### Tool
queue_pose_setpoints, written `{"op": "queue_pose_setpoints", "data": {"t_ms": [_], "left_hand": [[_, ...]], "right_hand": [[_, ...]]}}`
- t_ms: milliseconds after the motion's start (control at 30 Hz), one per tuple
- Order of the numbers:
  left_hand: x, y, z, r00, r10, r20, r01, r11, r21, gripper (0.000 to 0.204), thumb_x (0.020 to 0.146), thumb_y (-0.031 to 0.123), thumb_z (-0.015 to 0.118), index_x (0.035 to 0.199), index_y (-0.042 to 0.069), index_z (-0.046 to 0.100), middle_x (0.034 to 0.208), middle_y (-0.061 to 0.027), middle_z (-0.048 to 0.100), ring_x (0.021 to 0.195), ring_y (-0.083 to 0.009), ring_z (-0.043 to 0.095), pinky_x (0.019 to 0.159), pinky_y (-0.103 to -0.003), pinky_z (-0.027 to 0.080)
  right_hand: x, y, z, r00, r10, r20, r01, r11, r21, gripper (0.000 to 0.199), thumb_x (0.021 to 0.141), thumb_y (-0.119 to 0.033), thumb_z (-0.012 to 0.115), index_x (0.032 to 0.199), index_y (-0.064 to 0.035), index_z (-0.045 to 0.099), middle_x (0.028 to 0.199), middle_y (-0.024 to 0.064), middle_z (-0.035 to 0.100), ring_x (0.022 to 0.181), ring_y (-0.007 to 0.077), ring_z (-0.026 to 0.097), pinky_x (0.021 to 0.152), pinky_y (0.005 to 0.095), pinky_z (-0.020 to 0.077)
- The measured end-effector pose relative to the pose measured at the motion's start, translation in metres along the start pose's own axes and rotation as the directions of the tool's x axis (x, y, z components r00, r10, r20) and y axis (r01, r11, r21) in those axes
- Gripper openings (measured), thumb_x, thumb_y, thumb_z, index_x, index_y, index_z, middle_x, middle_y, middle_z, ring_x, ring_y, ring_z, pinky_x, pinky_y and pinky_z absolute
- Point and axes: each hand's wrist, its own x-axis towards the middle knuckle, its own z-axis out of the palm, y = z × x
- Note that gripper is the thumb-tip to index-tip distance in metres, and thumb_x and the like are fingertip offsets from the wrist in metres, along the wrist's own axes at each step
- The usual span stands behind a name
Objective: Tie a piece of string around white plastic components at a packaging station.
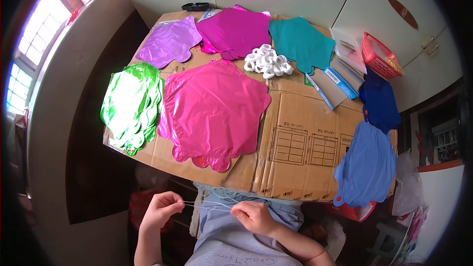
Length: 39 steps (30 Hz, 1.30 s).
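Observation:
My left hand [166, 209] and my right hand [254, 217] are held apart in front of my lap, just below the table's near edge. Both have their fingers pinched on a thin pale string [207, 207], which runs between them in two strands. A bundle of loose pale-blue strings [221, 191] lies over my lap behind the hands. Nearest on the table is a pile of flat pink foil balloons [217, 113], with rounded tabs toward me. Left of it sits a stack of shiny green foil balloons [132, 106].
Flattened cardboard [290, 108] covers the table. Purple [167, 42], magenta [236, 29], teal [303, 42], dark blue [382, 101] and light blue [367, 165] foil sheets lie around its edge. White rings [266, 62] are heaped centrally. A blue-white box [340, 83] and red basket [379, 56] stand right.

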Motion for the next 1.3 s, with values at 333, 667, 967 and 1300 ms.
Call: {"op": "queue_pose_setpoints", "data": {"t_ms": [333,667,967,1300], "left_hand": [[0.0,-0.024,0.021,0.986,0.161,-0.054,-0.167,0.874,-0.456,0.02,0.084,0.006,0.056,0.101,-0.003,0.063,0.08,-0.0089,0.061,0.07,-0.0133,0.051,0.06,-0.022,0.04],[0.009,-0.018,0.011,0.72,0.366,0.589,-0.588,0.773,0.239,0.011,0.077,0.01,0.064,0.068,0.003,0.062,0.071,-0.0059,0.063,0.065,-0.0196,0.051,0.06,-0.033,0.038],[0.006,-0.038,0.007,0.898,0.425,-0.118,-0.418,0.734,-0.535,0.029,0.082,0.006,0.061,0.108,-0.007,0.055,0.086,-0.0103,0.061,0.071,-0.0133,0.054,0.064,-0.025,0.044],[-0.003,-0.012,-0.014,0.84,0.5,0.212,-0.489,0.528,0.694,0.007,0.069,0.0,0.06,0.075,0.0,0.063,0.071,-0.0047,0.064,0.075,-0.0188,0.051,0.067,-0.029,0.042]], "right_hand": [[-0.011,0.029,0.018,0.956,-0.23,0.18,0.276,0.913,-0.302,0.006,0.075,-0.01,0.063,0.08,-0.0072,0.06,0.069,0.0058,0.057,0.065,0.0219,0.059,0.059,0.0319,0.0471],[0.003,0.004,0.011,0.999,-0.001,-0.032,0.004,0.996,0.094,0.008,0.083,-0.009,0.059,0.087,-0.0021,0.058,0.07,0.0108,0.054,0.065,0.0274,0.057,0.059,0.0344,0.046],[0.021,0.0,0.058,0.92,-0.302,0.25,0.265,0.949,0.173,0.007,0.082,-0.01,0.054,0.085,-0.0038,0.056,0.073,0.0119,0.055,0.071,0.0311,0.057,0.064,0.0383,0.0456],[0.047,-0.011,0.054,0.982,-0.187,0.036,0.163,0.92,0.355,0.007,0.083,-0.008,0.054,0.084,-0.0027,0.058,0.071,0.0097,0.056,0.066,0.0262,0.058,0.059,0.0342,0.045]]}}
